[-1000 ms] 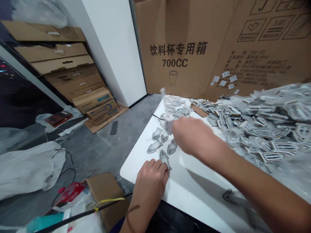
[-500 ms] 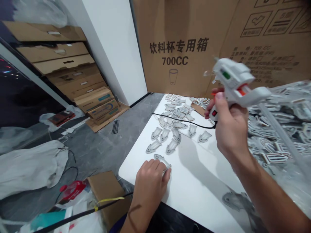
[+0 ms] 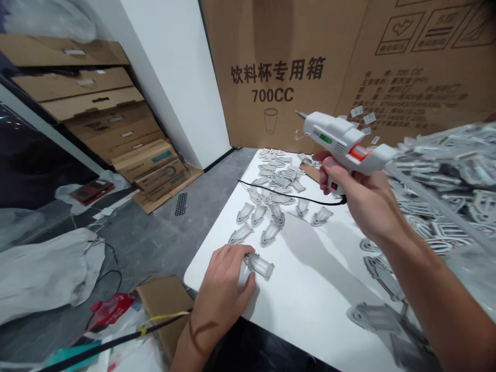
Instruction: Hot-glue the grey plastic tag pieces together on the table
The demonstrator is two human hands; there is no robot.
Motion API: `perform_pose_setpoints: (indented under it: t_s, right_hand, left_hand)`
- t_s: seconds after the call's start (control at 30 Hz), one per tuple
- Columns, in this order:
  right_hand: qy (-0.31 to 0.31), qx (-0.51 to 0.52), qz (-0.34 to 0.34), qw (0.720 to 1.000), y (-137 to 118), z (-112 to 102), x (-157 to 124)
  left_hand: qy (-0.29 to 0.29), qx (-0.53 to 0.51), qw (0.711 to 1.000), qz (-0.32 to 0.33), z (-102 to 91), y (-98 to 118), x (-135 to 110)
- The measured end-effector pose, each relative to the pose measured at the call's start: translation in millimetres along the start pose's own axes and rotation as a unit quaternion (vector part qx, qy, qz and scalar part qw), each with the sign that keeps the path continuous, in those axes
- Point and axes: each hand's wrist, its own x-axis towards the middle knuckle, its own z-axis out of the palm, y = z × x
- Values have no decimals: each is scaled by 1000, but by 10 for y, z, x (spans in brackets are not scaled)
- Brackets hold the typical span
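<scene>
In my right hand (image 3: 356,191) is a white glue gun (image 3: 341,139), held above the table with its nozzle pointing up and left. Its black cord (image 3: 287,194) leaves the handle and runs left over the pieces; a translucent glue stick (image 3: 437,199) trails from the rear. My left hand (image 3: 225,284) rests at the near table edge, thumb and forefinger curved around the rounded end of a flat grey frame-shaped piece (image 3: 261,267). Contact at the thumb is hard to make out. Beyond it lie several similar grey pieces (image 3: 273,233), flat on the white table (image 3: 306,310).
A large pile of grey pieces (image 3: 457,206) covers the right side. A tall cardboard carton (image 3: 282,46) stands behind the table. Stacked flat boxes (image 3: 104,108) lean at left beyond a white pillar (image 3: 170,67). An open box (image 3: 165,299) sits below the table's left edge.
My left hand has shifted left from the piece's far end to its rounded end, uncovering more of it; the piece has moved slightly nearer. The glue gun has moved left and lower.
</scene>
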Motion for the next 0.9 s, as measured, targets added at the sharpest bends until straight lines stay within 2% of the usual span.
perform_pose_setpoints:
  t_s: [0.1,0.23,0.33,0.43,0.53,0.67,0.8,0.9]
  right_hand:
    - [-26,-65,19,997,43,-47,-17]
    - [-123,-171,42,977,-1,-114,-50]
    - [-242,-225,14,944,-50,-116,-69]
    - [-370,-236,-17,899,-58,-69,-89]
    - [-451,-229,-13,863,-31,-12,-119]
    - [-488,-252,11,836,6,48,-159]
    - [-503,-265,12,823,12,100,-180]
    - [-509,-267,16,819,14,134,-187]
  left_hand:
    - [26,64,997,-27,39,8,-21]
    - [7,93,993,-77,45,40,-52]
    - [-22,85,993,-77,33,63,-54]
    - [-34,91,993,-73,39,75,-37]
    - [-27,109,991,-75,74,76,-29]
    - [-5,156,982,-106,142,105,-40]
    - [19,169,975,-144,187,152,-43]
    - [11,144,978,-149,184,157,-51]
